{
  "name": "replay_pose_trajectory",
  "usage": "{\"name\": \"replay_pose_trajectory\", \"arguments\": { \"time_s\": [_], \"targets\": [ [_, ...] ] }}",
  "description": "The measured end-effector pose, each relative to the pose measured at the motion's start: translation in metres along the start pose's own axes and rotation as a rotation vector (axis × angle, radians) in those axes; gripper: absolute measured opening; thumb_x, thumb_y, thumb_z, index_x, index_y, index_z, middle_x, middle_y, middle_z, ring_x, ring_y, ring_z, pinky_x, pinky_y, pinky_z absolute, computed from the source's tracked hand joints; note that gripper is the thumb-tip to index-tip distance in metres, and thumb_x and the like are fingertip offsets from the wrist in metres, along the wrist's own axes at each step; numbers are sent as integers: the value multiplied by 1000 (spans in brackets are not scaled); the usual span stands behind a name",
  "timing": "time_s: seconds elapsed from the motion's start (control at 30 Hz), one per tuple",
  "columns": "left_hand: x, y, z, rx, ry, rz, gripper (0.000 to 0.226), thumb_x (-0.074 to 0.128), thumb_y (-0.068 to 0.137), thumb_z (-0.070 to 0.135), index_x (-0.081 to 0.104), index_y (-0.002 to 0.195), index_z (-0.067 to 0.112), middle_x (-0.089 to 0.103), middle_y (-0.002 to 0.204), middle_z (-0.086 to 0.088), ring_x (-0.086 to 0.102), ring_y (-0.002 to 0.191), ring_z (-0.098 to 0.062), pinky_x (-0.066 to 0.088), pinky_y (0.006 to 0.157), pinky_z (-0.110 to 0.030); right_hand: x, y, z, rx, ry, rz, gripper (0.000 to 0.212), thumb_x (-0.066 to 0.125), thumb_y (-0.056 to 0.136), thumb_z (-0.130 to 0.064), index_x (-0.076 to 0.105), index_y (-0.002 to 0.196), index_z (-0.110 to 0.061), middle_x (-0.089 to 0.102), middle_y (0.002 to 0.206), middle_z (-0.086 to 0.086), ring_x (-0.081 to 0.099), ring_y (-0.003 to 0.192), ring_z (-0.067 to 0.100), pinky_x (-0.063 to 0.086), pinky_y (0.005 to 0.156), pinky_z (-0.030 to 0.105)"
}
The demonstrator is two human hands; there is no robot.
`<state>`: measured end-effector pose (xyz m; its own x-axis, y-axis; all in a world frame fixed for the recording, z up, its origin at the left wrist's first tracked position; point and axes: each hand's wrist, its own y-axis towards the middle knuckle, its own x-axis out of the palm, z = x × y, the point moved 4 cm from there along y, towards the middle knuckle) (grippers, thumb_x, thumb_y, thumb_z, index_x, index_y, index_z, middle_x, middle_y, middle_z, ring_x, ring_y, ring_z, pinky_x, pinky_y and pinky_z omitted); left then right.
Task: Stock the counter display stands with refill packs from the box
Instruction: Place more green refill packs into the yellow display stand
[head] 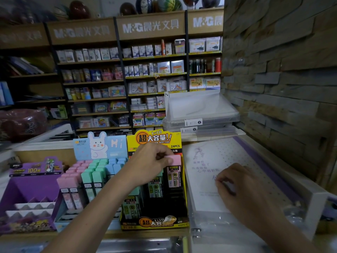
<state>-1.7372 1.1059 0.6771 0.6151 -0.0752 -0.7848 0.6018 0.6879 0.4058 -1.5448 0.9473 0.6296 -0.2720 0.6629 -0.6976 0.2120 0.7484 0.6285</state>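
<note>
I am pinching a pink pack [174, 168] in my left hand [151, 161] at the back right corner of the yellow stand [155, 223], risking jamming it crooked, while my right hand [242, 189] is resting on the box [315, 199], its grip unclear.

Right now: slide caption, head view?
Left hand pinches pink refill pack in yellow display stand; right hand over printed sheet.

Stationery shop. Wall shelves [102, 82] crammed with packaged stationery, yellow price strips [155, 56] on the shelf edges, and header signs [150, 26] reading M&G. Cardboard display stands [155, 138] of refill packs [94, 178] on the surface, one marked 24PCS. Balls [144, 4] sit on top of the shelving.
</note>
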Motion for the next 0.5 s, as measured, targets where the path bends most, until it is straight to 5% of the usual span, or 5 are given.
{"name": "replay_pose_trajectory", "arguments": {
  "time_s": [0.3,0.5],
  "targets": [
    [4,-1,6,37,152,55,14,78,85,24,69,82,34,65,88,15,60,85,-7,53,75,-32,1,0,1,12,6,0,16,76,79,-12,66,74,-25,58,77,-13,54,74,9,51,62,29],
    [3,-3,9,87,231,78,9,73,90,21,77,95,26,66,93,14,60,91,-9,52,81,-30,1,0,1,11,-10,-6,14,74,81,-15,67,75,-25,58,78,-12,54,76,10,52,64,32]
  ]
}}
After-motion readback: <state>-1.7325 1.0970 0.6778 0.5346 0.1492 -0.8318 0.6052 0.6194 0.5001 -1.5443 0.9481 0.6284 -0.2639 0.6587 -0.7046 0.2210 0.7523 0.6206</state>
